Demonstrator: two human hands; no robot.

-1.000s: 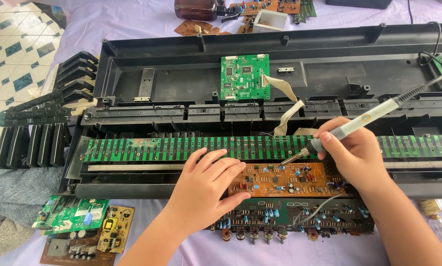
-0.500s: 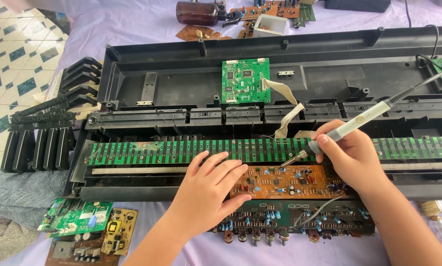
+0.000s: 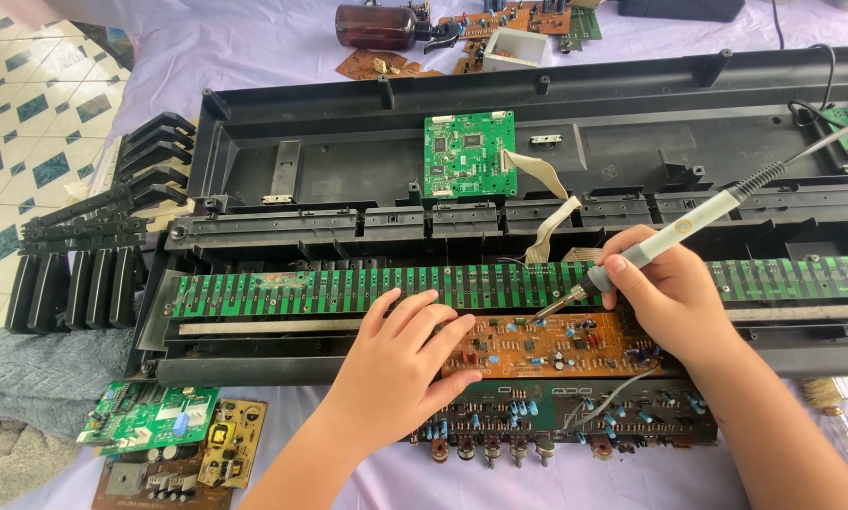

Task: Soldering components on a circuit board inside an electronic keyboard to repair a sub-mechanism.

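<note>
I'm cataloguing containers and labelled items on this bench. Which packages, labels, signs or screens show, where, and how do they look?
No screens or signs show.
Brown bottle: lying on its side at the top edge on the purple cloth, dark amber with a black trigger head.
White box: right of the bottle, small, open-topped, rectangular.
Round label: on the soldering iron's grey handle in the right hand, small and yellowish.

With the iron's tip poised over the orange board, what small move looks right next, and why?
Probably lower the soldering iron tip the last bit onto the joint. The right hand holds it pen-style, tip just above the orange circuit board top edge, while the left hand lies flat on the board, steadying it.
</note>
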